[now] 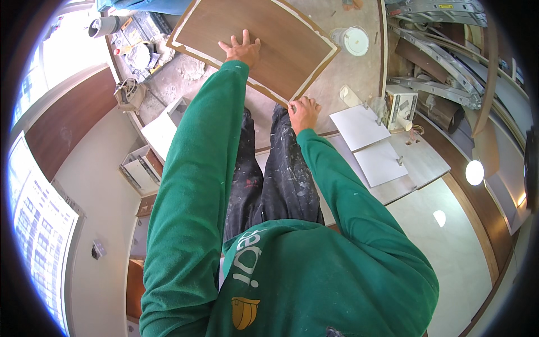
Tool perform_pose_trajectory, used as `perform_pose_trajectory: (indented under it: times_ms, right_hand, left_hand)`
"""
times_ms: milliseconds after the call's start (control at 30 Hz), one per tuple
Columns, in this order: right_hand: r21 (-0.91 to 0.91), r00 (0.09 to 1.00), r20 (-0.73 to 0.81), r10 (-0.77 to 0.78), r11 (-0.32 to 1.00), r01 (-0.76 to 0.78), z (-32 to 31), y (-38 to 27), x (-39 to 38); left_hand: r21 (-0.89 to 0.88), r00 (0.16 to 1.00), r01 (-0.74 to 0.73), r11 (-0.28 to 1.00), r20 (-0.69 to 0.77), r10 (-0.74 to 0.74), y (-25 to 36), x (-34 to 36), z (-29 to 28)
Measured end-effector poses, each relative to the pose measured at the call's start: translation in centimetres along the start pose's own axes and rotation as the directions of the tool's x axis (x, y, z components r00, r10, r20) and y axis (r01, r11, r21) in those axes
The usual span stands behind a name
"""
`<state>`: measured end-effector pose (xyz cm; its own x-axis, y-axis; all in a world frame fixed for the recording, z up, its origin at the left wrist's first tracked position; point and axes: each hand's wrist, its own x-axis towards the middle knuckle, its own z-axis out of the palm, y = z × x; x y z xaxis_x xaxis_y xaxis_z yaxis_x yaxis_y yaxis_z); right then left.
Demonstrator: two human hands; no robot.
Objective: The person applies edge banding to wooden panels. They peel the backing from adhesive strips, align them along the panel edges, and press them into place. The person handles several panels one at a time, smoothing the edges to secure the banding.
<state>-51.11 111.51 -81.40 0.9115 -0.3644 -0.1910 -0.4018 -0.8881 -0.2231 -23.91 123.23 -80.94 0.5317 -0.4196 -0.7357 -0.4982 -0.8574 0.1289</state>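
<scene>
A brown rectangular board (281, 33) with a pale band along its edges lies tilted across the work surface at the top of the view. My left hand (242, 49) rests flat on its middle, fingers spread, with the green sleeve running down to the lower left. At the board's near right corner, my right hand (304, 114) has its fingers curled on the edge, gripping it. My legs in paint-spattered dark trousers are below the board.
A white bucket (355, 41) stands right of the board. Two white panels (359, 126) with hinges lie on the right. Ladders (435, 14) and boards lean farther right. Tools (140, 33), a bag (128, 96) and white cabinet parts (161, 132) sit at left, near a bright window (39, 224).
</scene>
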Motion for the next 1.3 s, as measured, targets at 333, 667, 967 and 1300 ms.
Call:
perform_pose_trajectory:
  times_ms: [333,667,967,1300]
  right_hand:
    - [0.004,0.998,0.056,0.011,1.000,-0.011,0.2,-0.3,-0.1]
    - [0.109,0.990,0.073,-0.123,0.987,0.115,-0.6,0.9,0.6]
    - [0.083,0.995,-0.026,-0.094,0.992,0.096,-1.0,0.8,0.7]
    - [0.013,0.988,0.138,-0.076,0.997,0.075,-0.4,0.4,1.0]
  left_hand:
    - [0.041,0.998,0.033,0.999,0.044,-0.035,0.2,0.4,-0.2]
    - [0.014,0.999,0.028,1.000,0.047,-0.028,0.2,0.3,-0.2]
    - [0.006,0.997,0.033,0.999,0.067,-0.034,0.2,0.3,-0.3]
    - [-0.027,0.995,0.053,0.998,0.082,-0.050,0.4,0.3,-0.8]
